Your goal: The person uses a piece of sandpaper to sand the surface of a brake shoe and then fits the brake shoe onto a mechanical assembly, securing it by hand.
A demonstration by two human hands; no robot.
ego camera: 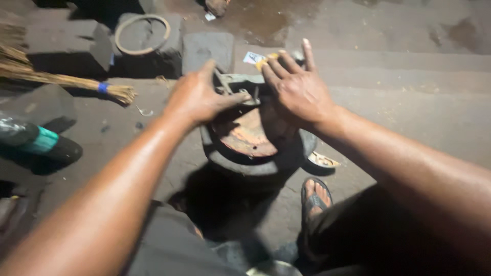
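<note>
The left hand (197, 97) has its fingers (232, 98) pinched narrow on a thin metal rod (223, 81) that sticks up at the top of a small wheel (250, 140), a dark rubber tyre around a rusty orange hub. The right hand (296, 89) is spread wide and holds nothing, its palm hovering just beyond the wheel's far rim, close to it; whether it touches cannot be told. The wheel sits directly under both sets of fingers, on the concrete floor (399, 102). It looks stiff and fairly heavy, the rust rough and the rubber grippy, so the tyre's rim seems the surest hold. Farther left lie a straw broom (66, 82) and a ring (142, 34); a sandalled foot (315, 197) rests nearer the person.
</note>
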